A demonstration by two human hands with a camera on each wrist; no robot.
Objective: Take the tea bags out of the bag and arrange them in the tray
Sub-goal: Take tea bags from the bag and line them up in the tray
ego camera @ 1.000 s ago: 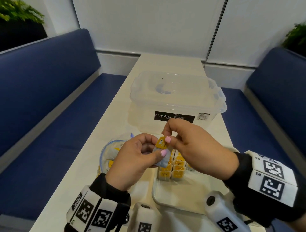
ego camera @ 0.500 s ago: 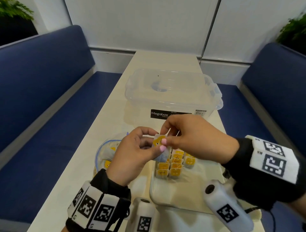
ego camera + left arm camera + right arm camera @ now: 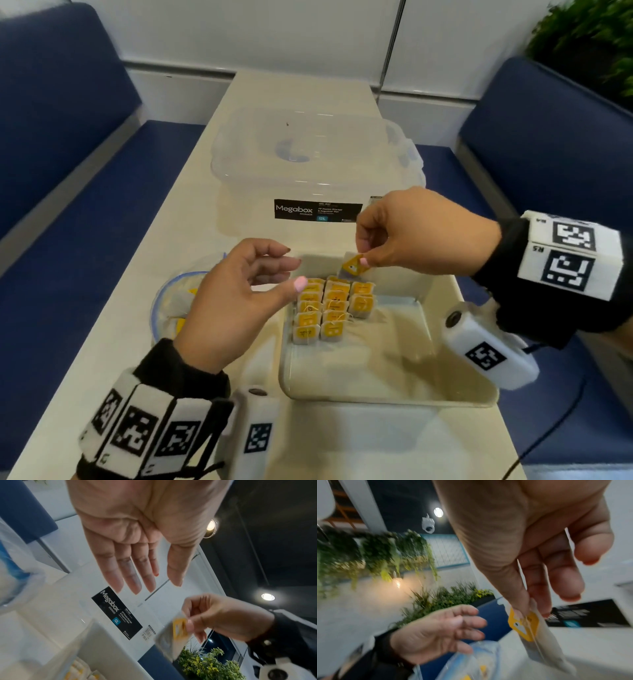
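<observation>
My right hand (image 3: 368, 258) pinches a tea bag (image 3: 352, 267) by its yellow tag, holding it just above the far end of the white tray (image 3: 387, 383). That tea bag (image 3: 537, 635) hangs from thumb and forefinger in the right wrist view. Several tea bags (image 3: 330, 310) with yellow tags lie in neat rows in the tray's far left part. My left hand (image 3: 274, 274) hovers with relaxed fingers and nothing in it, left of the rows. In the left wrist view, the left hand (image 3: 145, 582) shows a bare palm. The clear plastic bag (image 3: 178, 301) with more tea bags lies left of the tray, partly hidden by my left hand.
A clear lidded storage box (image 3: 315, 164) labelled Megabox stands just beyond the tray. The narrow white table (image 3: 113, 329) runs between two blue benches (image 3: 51, 171). A plant (image 3: 589, 48) stands at the far right.
Both hands held the tea bag together before. My left hand has let go and drawn back to the left, and my right hand has carried the tea bag right over the tray.
</observation>
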